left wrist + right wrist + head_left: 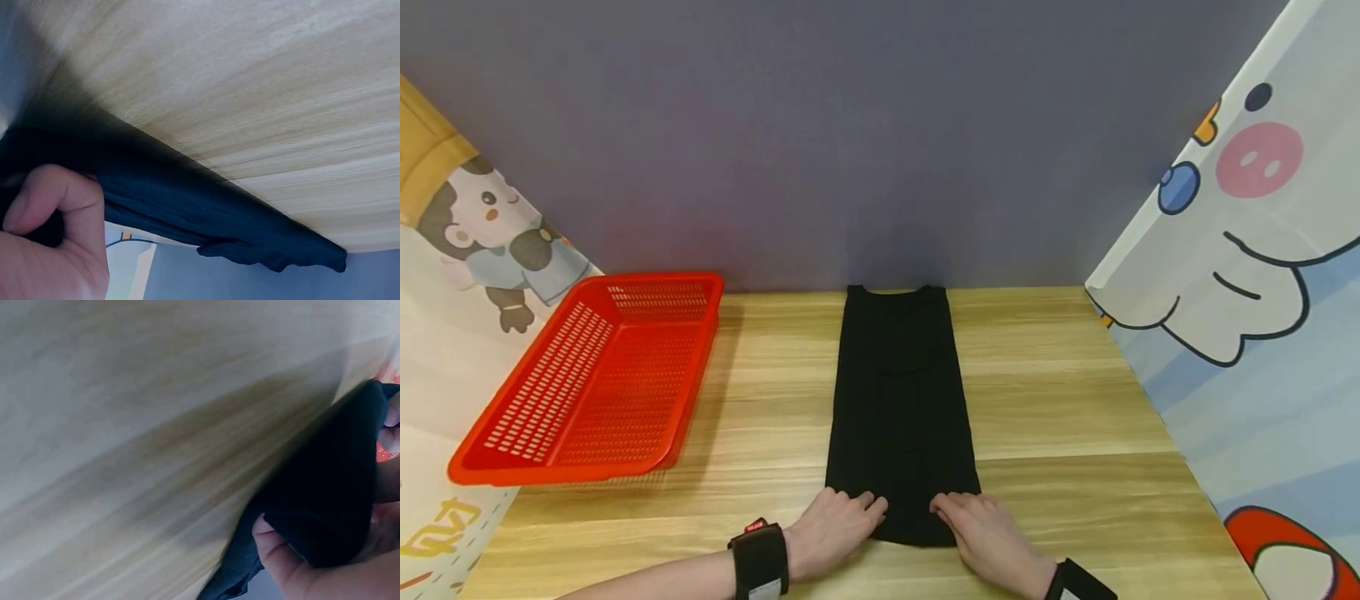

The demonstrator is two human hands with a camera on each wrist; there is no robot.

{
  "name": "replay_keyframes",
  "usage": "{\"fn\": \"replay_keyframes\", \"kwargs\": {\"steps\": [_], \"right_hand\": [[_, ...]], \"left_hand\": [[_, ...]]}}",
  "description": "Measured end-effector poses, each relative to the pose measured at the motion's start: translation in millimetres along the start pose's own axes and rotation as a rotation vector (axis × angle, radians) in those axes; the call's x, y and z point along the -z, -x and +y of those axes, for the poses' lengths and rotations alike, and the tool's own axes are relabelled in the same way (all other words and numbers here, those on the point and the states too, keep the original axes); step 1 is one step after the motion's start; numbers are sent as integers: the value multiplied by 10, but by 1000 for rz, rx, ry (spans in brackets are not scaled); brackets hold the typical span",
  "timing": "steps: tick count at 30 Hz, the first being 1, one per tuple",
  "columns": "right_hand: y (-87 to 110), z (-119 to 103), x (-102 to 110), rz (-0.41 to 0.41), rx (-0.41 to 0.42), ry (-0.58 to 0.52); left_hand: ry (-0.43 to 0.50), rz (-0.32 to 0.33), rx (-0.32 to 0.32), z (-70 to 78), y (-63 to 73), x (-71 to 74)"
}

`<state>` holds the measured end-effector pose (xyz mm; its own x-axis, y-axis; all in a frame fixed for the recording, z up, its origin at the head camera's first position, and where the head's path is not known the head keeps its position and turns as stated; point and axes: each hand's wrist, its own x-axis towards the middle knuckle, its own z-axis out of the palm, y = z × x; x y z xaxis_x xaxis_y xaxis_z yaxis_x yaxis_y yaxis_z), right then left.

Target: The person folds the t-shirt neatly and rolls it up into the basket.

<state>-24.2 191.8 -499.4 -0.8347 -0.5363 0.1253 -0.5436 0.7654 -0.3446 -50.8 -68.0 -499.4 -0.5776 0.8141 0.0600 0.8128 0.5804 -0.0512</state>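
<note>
A black garment [904, 400], folded into a long narrow strip, lies flat on the wooden table in the head view. Its scooped end reaches the far edge, and its near end curves toward me. My left hand [833, 532] pinches the near left corner; in the left wrist view the thumb and a bent finger of that hand [65, 228] close on the black cloth [181, 197]. At the near right corner my right hand [988, 533] grips the fabric. The right wrist view shows its thumb [281, 556] against the cloth [328, 475], which hangs raised there.
A red plastic basket [692, 417] with perforated sides stands on the table [1045, 400] to the left. Behind the table rises a grey panel [880, 142]. Cartoon-printed sheets flank both sides, one with a pig's snout [1258, 160] at the right.
</note>
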Motion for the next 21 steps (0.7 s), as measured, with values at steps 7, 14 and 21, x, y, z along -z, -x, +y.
{"fn": "replay_keyframes", "kwargs": {"steps": [7, 14, 21], "right_hand": [[-65, 76, -6, -43, 6, -109], [-122, 132, 24, -91, 37, -156], [-143, 174, 9, -111, 17, -230]], "left_hand": [[85, -60, 7, -30, 8, 30], [219, -31, 23, -59, 19, -4], [202, -8, 4, -73, 23, -25]]}}
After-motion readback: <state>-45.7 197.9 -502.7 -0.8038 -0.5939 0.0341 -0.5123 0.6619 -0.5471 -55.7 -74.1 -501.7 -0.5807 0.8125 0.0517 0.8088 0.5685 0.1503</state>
